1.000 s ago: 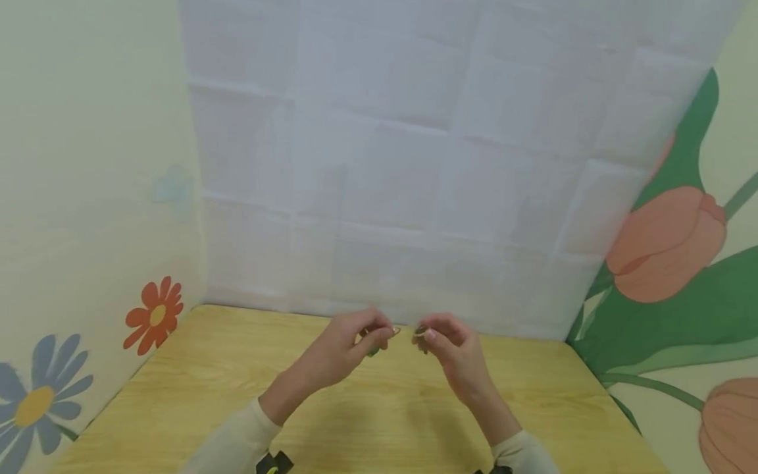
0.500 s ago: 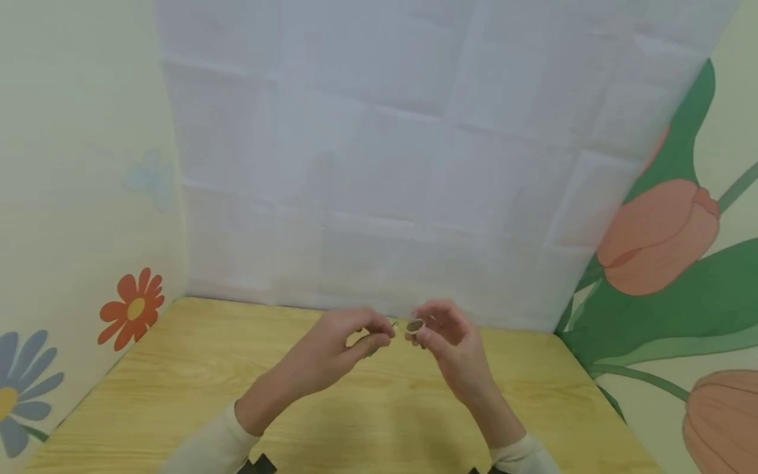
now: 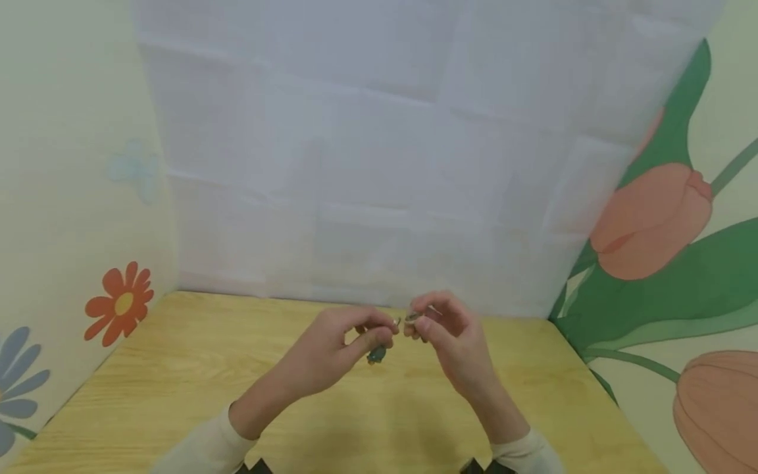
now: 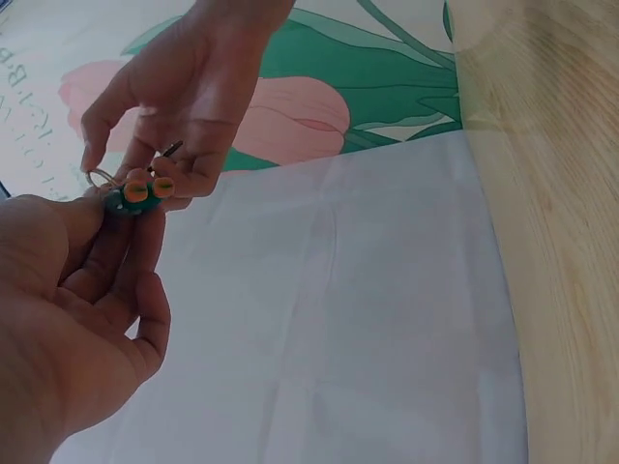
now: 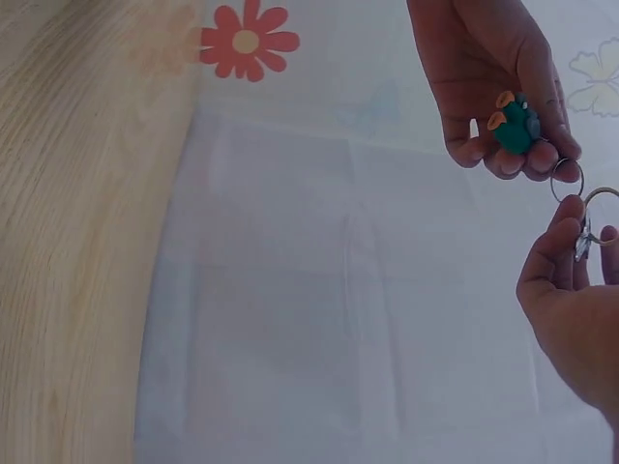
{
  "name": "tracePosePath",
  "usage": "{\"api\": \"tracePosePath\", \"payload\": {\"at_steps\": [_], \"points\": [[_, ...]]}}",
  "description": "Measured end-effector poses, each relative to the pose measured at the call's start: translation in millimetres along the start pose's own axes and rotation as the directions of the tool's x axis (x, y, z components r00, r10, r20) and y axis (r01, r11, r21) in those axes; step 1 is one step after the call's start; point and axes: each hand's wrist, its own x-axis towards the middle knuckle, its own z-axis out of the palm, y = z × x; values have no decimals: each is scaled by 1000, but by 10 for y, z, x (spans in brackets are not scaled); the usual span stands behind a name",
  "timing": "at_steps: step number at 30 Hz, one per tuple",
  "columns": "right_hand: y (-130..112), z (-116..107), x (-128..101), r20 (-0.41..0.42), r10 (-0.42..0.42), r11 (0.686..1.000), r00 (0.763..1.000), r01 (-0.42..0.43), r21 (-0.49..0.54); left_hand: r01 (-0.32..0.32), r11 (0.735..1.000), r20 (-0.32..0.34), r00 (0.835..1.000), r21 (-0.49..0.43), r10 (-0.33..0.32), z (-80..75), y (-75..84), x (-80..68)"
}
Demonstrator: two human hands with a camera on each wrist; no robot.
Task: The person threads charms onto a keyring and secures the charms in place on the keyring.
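Both hands are raised above the wooden table point(image 3: 177, 382), fingertips almost meeting. My left hand point(image 3: 385, 329) pinches a small green charm point(image 5: 513, 124) with orange spots; a small metal ring point(image 5: 566, 181) hangs from it. The charm point(image 3: 376, 355) shows below the left fingers in the head view. My right hand point(image 3: 417, 320) pinches a larger metal key ring point(image 5: 602, 205) with a small clasp, held right against the small ring. In the left wrist view the charm point(image 4: 135, 193) sits between both hands' fingertips. Whether the rings are linked is too small to tell.
A creased white sheet point(image 3: 385, 164) covers the back wall behind the table. The left wall carries a red flower decal point(image 3: 117, 303); the right wall has large tulip decals point(image 3: 651, 224). Cream sleeves point(image 3: 201, 447) show at the bottom edge.
The two hands have drawn closer together, so the right hand's ring now meets the charm's ring. The head view has shifted a little to the right and up.
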Motion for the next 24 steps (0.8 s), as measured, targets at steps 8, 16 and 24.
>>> {"api": "tracePosePath", "payload": {"at_steps": [8, 16, 24], "points": [[-36, 43, 30, 19, 26, 1000, 999, -26, 1, 0, 1000, -62, 998, 7, 0, 2, 24, -5], [-47, 39, 15, 20, 65, 998, 998, -66, 25, 61, 994, -56, 996, -94, -66, 43, 73, -13], [-53, 24, -3, 28, 44, 995, 999, -47, 91, 75, 993, -94, 992, -86, -83, 79, 111, 11]]}}
